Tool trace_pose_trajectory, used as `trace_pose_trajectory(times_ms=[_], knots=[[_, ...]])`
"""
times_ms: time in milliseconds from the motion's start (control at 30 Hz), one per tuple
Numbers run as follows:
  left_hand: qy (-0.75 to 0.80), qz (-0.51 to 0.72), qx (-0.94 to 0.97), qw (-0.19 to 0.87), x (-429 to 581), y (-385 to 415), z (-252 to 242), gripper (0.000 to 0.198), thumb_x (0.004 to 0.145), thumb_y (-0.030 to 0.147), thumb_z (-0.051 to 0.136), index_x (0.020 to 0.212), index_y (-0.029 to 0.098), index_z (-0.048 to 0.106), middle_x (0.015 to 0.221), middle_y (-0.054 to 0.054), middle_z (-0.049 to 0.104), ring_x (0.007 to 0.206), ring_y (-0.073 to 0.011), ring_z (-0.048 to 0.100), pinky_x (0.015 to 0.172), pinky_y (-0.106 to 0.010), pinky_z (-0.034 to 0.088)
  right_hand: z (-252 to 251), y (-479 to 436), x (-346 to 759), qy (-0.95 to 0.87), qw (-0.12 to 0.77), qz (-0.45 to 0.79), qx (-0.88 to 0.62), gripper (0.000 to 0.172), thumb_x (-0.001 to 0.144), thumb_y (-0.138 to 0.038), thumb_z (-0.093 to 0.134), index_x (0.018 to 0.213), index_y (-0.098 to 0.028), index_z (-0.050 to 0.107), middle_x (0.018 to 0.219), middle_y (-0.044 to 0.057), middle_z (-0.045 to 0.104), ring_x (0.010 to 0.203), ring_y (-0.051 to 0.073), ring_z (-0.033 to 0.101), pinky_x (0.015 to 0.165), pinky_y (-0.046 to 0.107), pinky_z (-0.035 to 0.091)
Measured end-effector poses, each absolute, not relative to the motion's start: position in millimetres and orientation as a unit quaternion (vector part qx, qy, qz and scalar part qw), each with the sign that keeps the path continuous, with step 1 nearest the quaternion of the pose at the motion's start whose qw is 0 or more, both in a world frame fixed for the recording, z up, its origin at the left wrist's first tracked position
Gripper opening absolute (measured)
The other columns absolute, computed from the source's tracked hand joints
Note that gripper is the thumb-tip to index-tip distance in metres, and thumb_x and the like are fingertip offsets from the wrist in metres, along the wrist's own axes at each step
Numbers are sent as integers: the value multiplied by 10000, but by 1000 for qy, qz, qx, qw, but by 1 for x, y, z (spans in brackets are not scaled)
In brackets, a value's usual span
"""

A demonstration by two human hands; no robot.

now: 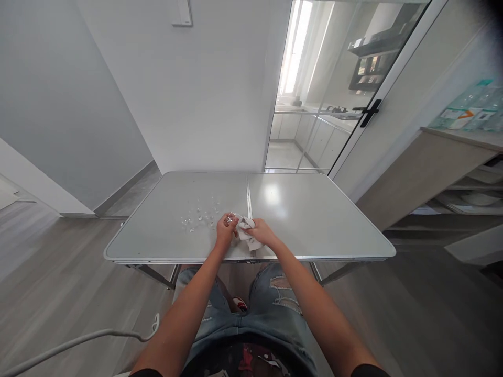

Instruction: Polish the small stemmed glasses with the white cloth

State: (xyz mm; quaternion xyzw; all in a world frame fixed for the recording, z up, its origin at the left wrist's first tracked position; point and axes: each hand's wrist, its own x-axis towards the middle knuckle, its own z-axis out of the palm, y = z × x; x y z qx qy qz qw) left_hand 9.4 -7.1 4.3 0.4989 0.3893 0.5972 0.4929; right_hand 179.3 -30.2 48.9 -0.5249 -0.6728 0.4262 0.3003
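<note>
Near the front middle of the grey folding table (314,225), my left hand (225,229) is closed around a small clear glass (231,218). My right hand (261,230), just to its right, grips a white cloth (250,240), whose upper part meets the glass. The cloth's loose end hangs down over the table's front part. Left of my left hand, several small clear glass items (199,211) stand in a loose group; their exact shapes are hard to make out.
A metal seam (248,196) crosses the table at its middle. Behind the table are a white wall (212,104) and a glass door with a black handle (370,113). Plastic bottles (467,112) stand on a shelf unit at right. A white cable (94,335) hangs at lower left.
</note>
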Motion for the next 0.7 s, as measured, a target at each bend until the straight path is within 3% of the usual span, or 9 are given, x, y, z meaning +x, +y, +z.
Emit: trace_pose_trajectory(times_ms=[133,233,367,467,500,600,700], knots=[[346,580,529,514,9,-8,3,435,781,549,709,953,163,604,826,-9,652,391,-48,481,355,-201,409,47,-24,189,-444,294,730,-428,281,796,-417,710,867,-173,591,610,-19,583,504,113,503,541,259,490],[348,576,530,516,9,-8,4,450,765,552,722,969,166,612,819,-12,665,393,-59,486,360,-217,417,43,-27,190,-411,306,762,-397,302,784,-437,706,891,-184,580,588,-48,537,488,102,475,533,253,484],[378,582,517,501,9,-7,4,438,760,546,727,962,175,609,805,-1,658,390,-59,474,357,-223,421,43,-29,185,-560,350,575,-483,255,788,-403,688,801,-159,615,657,-14,598,588,121,534,559,225,407],[396,591,509,485,10,-6,5,419,760,539,728,935,181,598,824,6,644,391,-54,477,354,-221,420,48,-32,180,-715,288,339,-539,130,817,-261,620,740,-157,628,694,13,638,680,157,574,625,237,393],[400,595,506,480,10,-6,5,415,760,536,728,929,182,594,827,9,637,394,-53,481,355,-218,419,49,-35,178,-751,261,257,-549,79,822,-199,588,780,-160,642,753,35,670,740,176,595,669,248,405],[406,604,501,468,11,-6,6,407,754,518,742,920,184,578,805,25,612,403,-52,497,360,-204,410,51,-44,173,-807,205,58,-551,220,831,-75,497,969,-162,645,984,124,706,951,222,613,846,298,415],[408,597,501,476,11,-6,6,419,731,510,764,919,185,577,803,28,610,405,-54,503,352,-199,408,48,-47,171,-803,199,50,-559,200,823,-105,522,978,-165,634,998,132,704,969,232,617,866,306,414]])
